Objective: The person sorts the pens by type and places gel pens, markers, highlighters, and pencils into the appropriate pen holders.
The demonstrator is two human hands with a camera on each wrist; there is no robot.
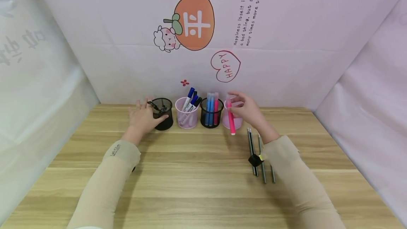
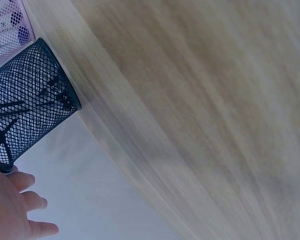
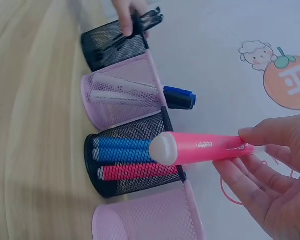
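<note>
My right hand (image 1: 246,109) pinches a pink marker (image 1: 231,117) near its upper end, in front of the pink mesh cup (image 1: 239,122) at the row's right end. In the right wrist view the marker's white end points away from the fingers. My left hand (image 1: 143,117) is at the black mesh cup (image 1: 163,123) at the left end, its thumb reaching across the front and its fingers spread at the far side. Black slender items (image 1: 155,106), of unclear kind, stand in that cup, their tops near the rim.
Between those cups stand a pink mesh cup (image 1: 187,123) of white pens with blue and black caps, and a black mesh cup (image 1: 211,124) of blue and pink markers. Several pencils (image 1: 262,165) lie beside my right forearm. A printed white backdrop (image 1: 286,73) rises behind the wooden table (image 1: 190,172).
</note>
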